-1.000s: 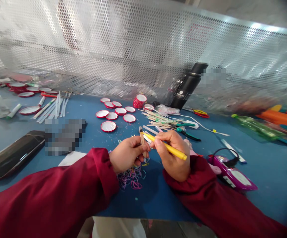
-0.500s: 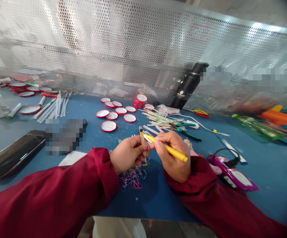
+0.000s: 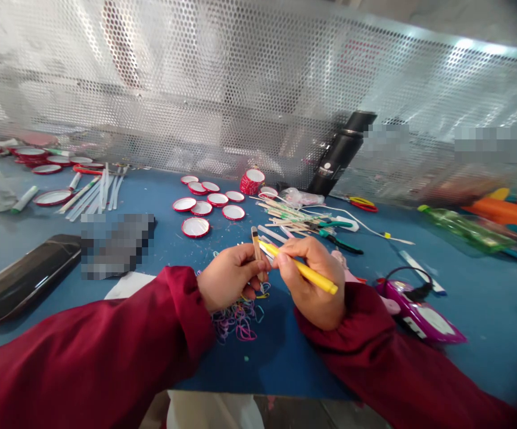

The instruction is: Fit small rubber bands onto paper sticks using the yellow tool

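My left hand (image 3: 229, 277) pinches a flat wooden stick (image 3: 257, 253) with a dark upper end, held nearly upright. In my right hand (image 3: 314, 280) is a yellow marker (image 3: 314, 276), gripped like a pen, its tip side at the stick just below the dark end. Whether the tip touches the wood is hard to make out. Below my left hand lies a tangle of coloured rubber bands (image 3: 240, 322), partly hidden by the hand. Just beyond the hands are several thin sticks (image 3: 285, 211) and a pair of green-handled pliers (image 3: 336, 235).
Red-rimmed jar lids (image 3: 196, 227) lie beyond my hands. A black bottle (image 3: 341, 155) leans against the perforated metal panel (image 3: 223, 77). To the right are a purple device (image 3: 423, 316) and a green plastic bottle (image 3: 468, 229); at left, a dark glossy case (image 3: 28, 274) and translucent glue sticks (image 3: 93, 196).
Both hands keep nearly the same pose. The rear end of the yellow marker has shifted very slightly downward; the stick stays in place.
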The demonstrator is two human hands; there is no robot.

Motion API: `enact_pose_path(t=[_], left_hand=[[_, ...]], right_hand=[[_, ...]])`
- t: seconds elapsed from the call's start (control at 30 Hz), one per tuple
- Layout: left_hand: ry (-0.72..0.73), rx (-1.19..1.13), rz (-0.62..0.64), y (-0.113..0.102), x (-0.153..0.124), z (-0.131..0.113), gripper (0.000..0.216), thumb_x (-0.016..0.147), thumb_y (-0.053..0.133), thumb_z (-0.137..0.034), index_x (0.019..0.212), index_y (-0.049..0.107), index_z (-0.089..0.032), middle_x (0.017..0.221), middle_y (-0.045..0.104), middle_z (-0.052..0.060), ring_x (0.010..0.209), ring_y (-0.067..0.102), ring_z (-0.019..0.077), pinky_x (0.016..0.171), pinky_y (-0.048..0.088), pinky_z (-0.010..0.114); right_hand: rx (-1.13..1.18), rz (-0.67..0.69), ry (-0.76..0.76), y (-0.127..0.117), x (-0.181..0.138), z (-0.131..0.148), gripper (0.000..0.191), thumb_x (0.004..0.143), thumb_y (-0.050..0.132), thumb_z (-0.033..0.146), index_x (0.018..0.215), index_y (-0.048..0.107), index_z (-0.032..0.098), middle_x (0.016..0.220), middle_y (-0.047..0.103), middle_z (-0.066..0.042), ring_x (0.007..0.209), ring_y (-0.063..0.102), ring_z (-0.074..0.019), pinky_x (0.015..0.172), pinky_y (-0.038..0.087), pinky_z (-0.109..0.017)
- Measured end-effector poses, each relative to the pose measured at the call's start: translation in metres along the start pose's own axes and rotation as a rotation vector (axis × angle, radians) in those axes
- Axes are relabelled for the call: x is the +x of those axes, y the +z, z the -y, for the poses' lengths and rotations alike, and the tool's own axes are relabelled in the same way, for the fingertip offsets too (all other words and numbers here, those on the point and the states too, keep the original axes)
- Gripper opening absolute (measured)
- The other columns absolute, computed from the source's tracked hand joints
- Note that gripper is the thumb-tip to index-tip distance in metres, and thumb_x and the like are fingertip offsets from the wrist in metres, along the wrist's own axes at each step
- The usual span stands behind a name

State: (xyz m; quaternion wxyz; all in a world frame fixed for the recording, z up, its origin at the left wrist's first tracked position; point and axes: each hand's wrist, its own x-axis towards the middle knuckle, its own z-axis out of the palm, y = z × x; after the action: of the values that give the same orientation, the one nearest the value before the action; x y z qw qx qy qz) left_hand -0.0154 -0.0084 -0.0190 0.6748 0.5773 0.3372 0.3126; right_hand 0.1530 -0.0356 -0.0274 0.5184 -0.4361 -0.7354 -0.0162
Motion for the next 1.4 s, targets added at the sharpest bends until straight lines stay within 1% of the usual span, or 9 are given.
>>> enact_pose_path(t=[0.1,0.23,0.3,0.43,0.6,0.8,0.97,1.1,1.4], left_hand=[[0.003,-0.001,-0.008,0.0001,0.0,0.0005,0.02,0.085,0.063,-0.033,0.084,0.054,-0.016,0.072,0.057,-0.001,0.05,0.05,0.0049,0.043,0.04,0.015],[0.016,0.019,0.001,0.0004,-0.0004,0.0006,0.024,0.085,0.063,-0.036,0.078,0.052,-0.016,0.067,0.055,-0.002,0.048,0.048,0.0044,0.042,0.038,0.015],[0.013,0.028,-0.003,0.0006,-0.0006,-0.0002,0.024,0.086,0.062,-0.036,0.077,0.051,-0.016,0.067,0.055,-0.003,0.047,0.048,0.0043,0.042,0.038,0.015],[-0.006,0.03,-0.017,0.0012,-0.0012,-0.0024,0.018,0.087,0.06,-0.031,0.082,0.053,-0.016,0.07,0.055,-0.002,0.047,0.048,0.0042,0.041,0.038,0.015],[0.016,0.026,-0.004,0.0011,-0.0008,-0.0013,0.022,0.086,0.061,-0.034,0.079,0.051,-0.016,0.069,0.055,-0.002,0.048,0.048,0.0046,0.042,0.039,0.015],[0.008,0.018,-0.002,0.001,-0.0001,0.0001,0.015,0.087,0.058,-0.029,0.083,0.053,-0.015,0.07,0.055,-0.002,0.05,0.049,0.0051,0.042,0.041,0.015],[0.009,0.016,0.009,0.0017,-0.0008,-0.001,0.02,0.086,0.061,-0.033,0.08,0.052,-0.016,0.067,0.054,-0.003,0.049,0.048,0.0053,0.042,0.041,0.015],[0.006,0.033,0.013,0.0027,-0.0013,-0.0017,0.019,0.087,0.059,-0.031,0.08,0.052,-0.016,0.068,0.053,-0.003,0.05,0.048,0.0056,0.042,0.041,0.015],[0.015,0.038,0.019,0.0017,-0.0008,0.0006,0.02,0.089,0.057,-0.031,0.078,0.051,-0.016,0.066,0.053,-0.003,0.048,0.047,0.0053,0.041,0.04,0.015]], right_hand=[[0.032,-0.01,0.014,-0.0002,-0.0007,-0.0008,0.003,0.087,0.059,0.024,0.087,0.057,0.025,0.076,0.066,-0.001,0.07,0.063,-0.0177,0.068,0.052,-0.034],[0.069,-0.007,-0.005,0.0019,-0.0018,-0.0014,0.003,0.087,0.059,0.024,0.089,0.057,0.025,0.08,0.065,-0.001,0.074,0.064,-0.0183,0.07,0.052,-0.034],[0.051,-0.004,-0.023,0.0022,-0.0012,-0.0009,0.003,0.087,0.059,0.023,0.088,0.057,0.025,0.08,0.064,-0.001,0.074,0.064,-0.0176,0.07,0.052,-0.034],[-0.003,-0.021,-0.026,0.0008,0.0006,0.0005,0.005,0.086,0.06,0.021,0.087,0.057,0.025,0.077,0.065,0.0,0.072,0.064,-0.0171,0.068,0.052,-0.032],[-0.008,-0.012,-0.046,0.0001,0.0012,0.0011,0.005,0.085,0.06,0.022,0.087,0.058,0.025,0.079,0.066,0.0,0.074,0.065,-0.0174,0.07,0.053,-0.032],[0.013,-0.04,-0.052,0.0004,0.0009,0.0012,0.005,0.086,0.06,0.022,0.089,0.058,0.025,0.079,0.066,-0.001,0.073,0.064,-0.0176,0.07,0.053,-0.033],[0.059,-0.016,-0.073,0.0017,-0.0008,-0.0021,0.008,0.085,0.061,0.02,0.091,0.059,0.025,0.079,0.066,-0.001,0.076,0.064,-0.0179,0.074,0.052,-0.034],[0.067,0.007,-0.069,0.0017,-0.0006,-0.0038,0.012,0.084,0.063,0.018,0.093,0.059,0.025,0.081,0.066,0.0,0.075,0.064,-0.0175,0.074,0.052,-0.034],[0.035,0.007,-0.082,0.002,0.0006,-0.0035,0.009,0.084,0.062,0.019,0.09,0.058,0.024,0.08,0.064,0.0,0.076,0.064,-0.0172,0.072,0.052,-0.033]])
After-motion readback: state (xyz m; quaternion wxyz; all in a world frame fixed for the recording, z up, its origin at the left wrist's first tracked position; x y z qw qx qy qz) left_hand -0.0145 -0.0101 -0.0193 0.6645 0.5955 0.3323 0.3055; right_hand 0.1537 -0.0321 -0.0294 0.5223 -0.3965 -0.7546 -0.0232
